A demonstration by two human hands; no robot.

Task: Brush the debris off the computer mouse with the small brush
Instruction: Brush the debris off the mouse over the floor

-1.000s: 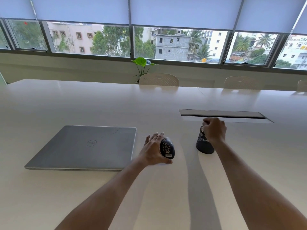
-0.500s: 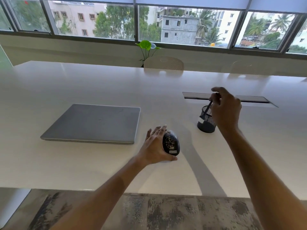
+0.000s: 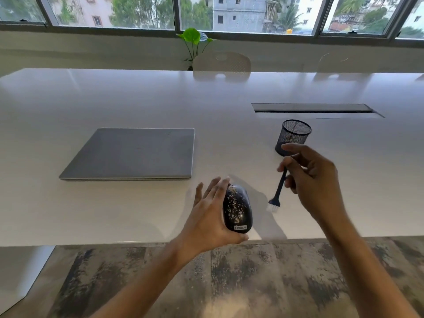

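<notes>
A black computer mouse [image 3: 238, 210], speckled with pale debris on its top, is gripped from its left side by my left hand [image 3: 210, 216] above the white table's near edge. My right hand [image 3: 312, 180] holds a small dark-handled brush [image 3: 278, 191] by the upper end of its handle. The white bristles point down and hang just right of the mouse, apart from it.
A black mesh pen holder [image 3: 293, 136] stands behind my right hand. A closed grey laptop [image 3: 135, 152] lies to the left. A cable slot [image 3: 314, 108] is set in the white table [image 3: 137, 92] farther back. Chairs and a potted plant [image 3: 192, 42] line the far side.
My right hand has lifted the brush out of the mesh holder and brought it toward me, next to the mouse. The left hand keeps hold of the mouse, drawn nearer the table edge.
</notes>
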